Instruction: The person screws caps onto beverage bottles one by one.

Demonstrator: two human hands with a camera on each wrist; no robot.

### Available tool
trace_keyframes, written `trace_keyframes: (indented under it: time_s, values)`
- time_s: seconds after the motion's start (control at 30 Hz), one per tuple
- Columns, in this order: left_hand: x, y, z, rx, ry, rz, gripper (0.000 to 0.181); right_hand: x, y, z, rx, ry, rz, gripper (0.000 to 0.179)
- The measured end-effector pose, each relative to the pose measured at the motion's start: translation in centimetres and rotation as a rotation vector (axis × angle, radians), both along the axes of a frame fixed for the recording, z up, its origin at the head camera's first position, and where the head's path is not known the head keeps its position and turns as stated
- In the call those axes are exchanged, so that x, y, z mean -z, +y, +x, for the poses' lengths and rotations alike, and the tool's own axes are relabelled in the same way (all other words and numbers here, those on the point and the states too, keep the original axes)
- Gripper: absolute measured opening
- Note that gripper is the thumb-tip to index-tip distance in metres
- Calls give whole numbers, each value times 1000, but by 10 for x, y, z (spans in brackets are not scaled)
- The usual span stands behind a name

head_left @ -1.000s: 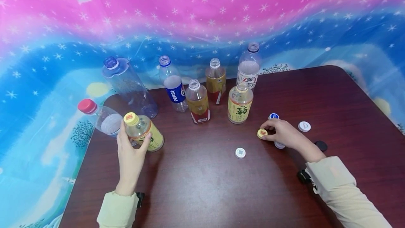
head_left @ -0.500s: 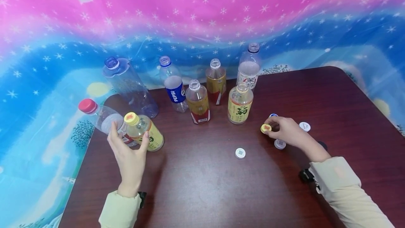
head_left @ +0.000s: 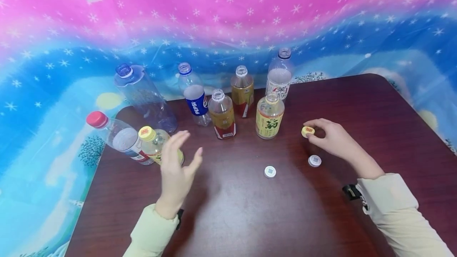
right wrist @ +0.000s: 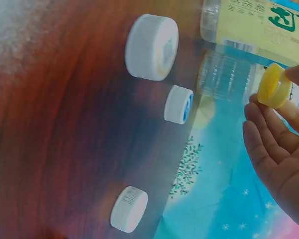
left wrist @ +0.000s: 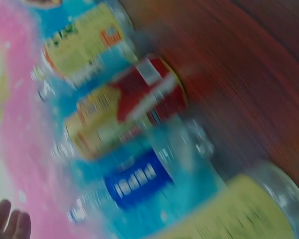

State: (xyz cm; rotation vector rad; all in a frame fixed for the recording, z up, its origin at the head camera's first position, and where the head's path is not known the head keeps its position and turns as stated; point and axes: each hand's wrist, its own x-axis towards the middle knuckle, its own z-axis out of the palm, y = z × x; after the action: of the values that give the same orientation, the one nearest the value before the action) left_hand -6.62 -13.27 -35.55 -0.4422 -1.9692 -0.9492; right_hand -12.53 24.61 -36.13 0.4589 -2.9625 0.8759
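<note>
My right hand (head_left: 333, 140) pinches a yellow bottle cap (head_left: 308, 131) between thumb and fingers, raised over the table. In the right wrist view this yellow cap (right wrist: 274, 87) sits at the fingertips, tilted on edge. An uncapped yellow-labelled bottle (head_left: 269, 118) stands to the left of that hand. My left hand (head_left: 178, 175) holds nothing; its fingers are spread and raised in front of a yellow-labelled bottle with a yellow cap (head_left: 146, 133). Whether it touches that bottle cannot be told. Only a few left fingertips (left wrist: 12, 221) show in the blurred left wrist view.
White caps (head_left: 270, 171) (head_left: 314, 161) lie on the dark table. A red-capped bottle (head_left: 123, 136) and a large bluish bottle (head_left: 148, 98) stand left. Behind are a Pepsi bottle (head_left: 195, 98), gold-and-red bottles (head_left: 222, 118) (head_left: 242, 92) and a clear bottle (head_left: 280, 74).
My left hand has come off the yellow-capped bottle and moved right. The right hand has lifted the yellow cap and carried it slightly right and farther back.
</note>
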Motion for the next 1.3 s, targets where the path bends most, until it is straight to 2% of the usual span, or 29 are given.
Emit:
trace_keyframes:
  time_s: [0.1,0.23,0.4,0.47,0.63,0.83,0.93,1.13,1.3]
  values:
    - [-1,18,-4,69,-77,-76,39,-3,1,0,29,39,-5,31]
    - [2,42,-13,131,-174,-154,43,-8,1,-1,69,41,-21,30]
    - [4,73,-29,179,-360,-187,49,-11,3,-3,123,32,-36,29]
    - [6,84,-37,174,-409,-210,54,-11,3,-3,141,33,-42,29]
    - [6,107,-58,135,-482,-291,67,-13,3,-4,172,68,-57,31]
    - [1,128,-77,135,-666,-278,81,-15,1,-6,199,103,-67,30]
    - [-1,137,-84,128,-701,-282,87,-16,0,-6,202,104,-75,30]
    - [0,145,-91,102,-699,-336,95,-16,-4,-5,184,100,-93,30]
    - [2,146,-95,83,-710,-366,87,-18,-10,-2,181,136,-97,28]
